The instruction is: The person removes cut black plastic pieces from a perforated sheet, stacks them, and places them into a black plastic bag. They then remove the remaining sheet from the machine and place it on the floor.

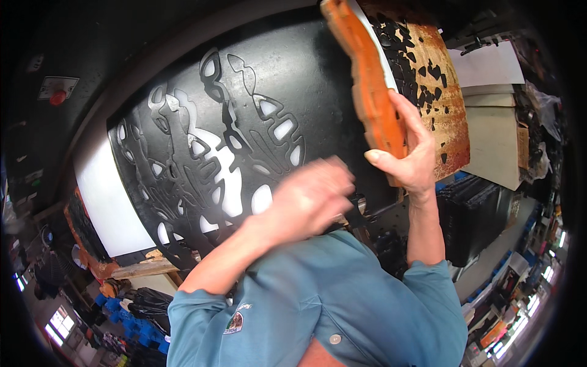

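My right hand [417, 147] grips the lower end of a long, wavy-edged orange cutting die [369, 79], holding it up on edge with the thumb on one side and the fingers on the other. My left hand [312, 194] is smeared by motion over the near edge of a black sheet [299, 67], and its fingers cannot be made out. Shoe-part-like outlines and holes are cut in that sheet, with white showing through. Whether the left hand touches the sheet is unclear.
A white board [110, 196] juts out under the sheet at left. On the right, a rusty brown board [449, 92] carries many small black scraps. Pale sheets [489, 134] are stacked beyond it. A red button [57, 96] sits on the dark machine at upper left.
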The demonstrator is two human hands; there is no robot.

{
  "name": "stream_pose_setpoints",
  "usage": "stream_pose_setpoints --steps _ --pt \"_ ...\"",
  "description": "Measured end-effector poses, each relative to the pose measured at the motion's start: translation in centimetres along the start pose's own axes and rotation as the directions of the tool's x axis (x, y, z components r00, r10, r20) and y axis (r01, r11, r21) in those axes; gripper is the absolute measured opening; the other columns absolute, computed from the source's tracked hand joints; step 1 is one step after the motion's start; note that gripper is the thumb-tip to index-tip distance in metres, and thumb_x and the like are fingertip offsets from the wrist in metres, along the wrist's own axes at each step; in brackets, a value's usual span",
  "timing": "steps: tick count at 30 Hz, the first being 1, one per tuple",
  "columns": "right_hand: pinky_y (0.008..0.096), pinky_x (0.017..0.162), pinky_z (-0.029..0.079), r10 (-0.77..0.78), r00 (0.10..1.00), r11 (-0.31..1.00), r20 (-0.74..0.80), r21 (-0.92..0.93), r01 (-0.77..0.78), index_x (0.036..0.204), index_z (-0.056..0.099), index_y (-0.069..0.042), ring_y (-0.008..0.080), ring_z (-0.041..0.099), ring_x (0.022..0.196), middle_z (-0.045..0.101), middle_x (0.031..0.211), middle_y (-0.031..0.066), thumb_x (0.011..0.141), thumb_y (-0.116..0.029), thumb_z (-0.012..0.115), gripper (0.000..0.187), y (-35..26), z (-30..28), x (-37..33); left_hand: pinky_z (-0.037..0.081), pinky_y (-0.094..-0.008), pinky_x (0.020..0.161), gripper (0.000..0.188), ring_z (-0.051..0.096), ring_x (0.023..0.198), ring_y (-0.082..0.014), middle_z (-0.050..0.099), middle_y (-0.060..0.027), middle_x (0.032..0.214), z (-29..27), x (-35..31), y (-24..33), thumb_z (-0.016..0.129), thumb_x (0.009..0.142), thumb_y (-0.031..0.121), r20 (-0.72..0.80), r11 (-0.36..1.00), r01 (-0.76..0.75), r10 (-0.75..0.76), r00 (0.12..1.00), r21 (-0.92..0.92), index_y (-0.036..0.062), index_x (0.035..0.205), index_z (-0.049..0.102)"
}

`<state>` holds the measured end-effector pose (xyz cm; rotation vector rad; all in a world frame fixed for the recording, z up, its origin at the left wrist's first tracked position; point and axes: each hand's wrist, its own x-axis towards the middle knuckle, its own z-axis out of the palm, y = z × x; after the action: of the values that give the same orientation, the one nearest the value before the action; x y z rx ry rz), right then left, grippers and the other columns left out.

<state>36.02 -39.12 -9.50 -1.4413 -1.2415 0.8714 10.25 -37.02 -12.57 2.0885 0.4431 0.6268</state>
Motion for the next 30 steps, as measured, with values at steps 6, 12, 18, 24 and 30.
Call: stream_pose_setpoints --steps 6,12,18,24,30 --pt "0.0530 0.111 0.046 -0.308 0.945 0.777 0.109 -0.544 0.316 0.144 0.061 0.001 0.0478 0.051 0.133 0.045 0.149 0.0336 0.056 -0.028 0.092 0.098 1.4 4.2 1.5 0.038 -0.0573 0.120 0.060 0.048 0.144 -0.0454 0.056 -0.0229 0.148 -5.2 -2.3 -4.5 0.080 0.084 0.006 -0.368 0.764 0.275 -0.053 0.928 0.584 -0.0013 0.139 0.058" --pt "0.0525 0.103 0.051 -0.325 0.920 0.661 0.218 -0.644 0.386 0.139 0.065 -0.001 0.0470 0.052 0.126 0.043 0.149 0.0335 0.056 -0.028 0.088 0.091 1.9 5.6 2.4 0.037 -0.0574 0.121 0.053 0.045 0.146 -0.0446 0.055 -0.0223 0.149 -4.7 -2.2 -4.3 0.077 0.089 0.008 -0.413 0.784 0.334 -0.110 0.904 0.524 -0.0029 0.138 0.060" --pt "0.0533 0.105 0.050 -0.322 0.909 0.634 0.263 -0.653 0.414 0.140 0.064 -0.003 0.0467 0.052 0.128 0.044 0.148 0.0314 0.057 -0.030 0.089 0.091 1.8 5.4 2.6 0.038 -0.0573 0.120 0.049 0.047 0.145 -0.0449 0.057 -0.0222 0.148 -4.7 -2.1 -4.2 0.076 0.090 0.006 -0.454 0.796 0.351 -0.108 0.884 0.494 -0.0036 0.135 0.062" --pt "0.0567 0.114 0.043 -0.285 0.933 0.637 0.219 -0.684 0.355 0.148 0.057 -0.004 0.0521 0.043 0.139 0.037 0.156 0.0348 0.060 -0.038 0.094 0.101 2.0 5.3 1.5 0.038 -0.0560 0.121 0.037 0.049 0.144 -0.0433 0.061 -0.0199 0.142 -5.1 -2.7 -4.0 0.077 0.090 0.007 -0.495 0.822 0.287 -0.008 0.869 0.491 -0.0010 0.124 0.068" --pt "0.0524 0.113 0.045 -0.394 0.917 0.748 0.066 -0.556 0.362 0.140 0.058 0.004 0.0484 0.048 0.137 0.041 0.155 0.0328 0.066 -0.023 0.095 0.088 4.0 5.4 -0.9 0.058 -0.0413 0.068 0.021 0.071 0.077 -0.0330 0.072 -0.0138 0.091 -3.0 -8.3 2.3 0.074 0.088 -0.006 -0.526 0.913 0.264 -0.067 0.848 0.311 0.0018 0.106 0.065"
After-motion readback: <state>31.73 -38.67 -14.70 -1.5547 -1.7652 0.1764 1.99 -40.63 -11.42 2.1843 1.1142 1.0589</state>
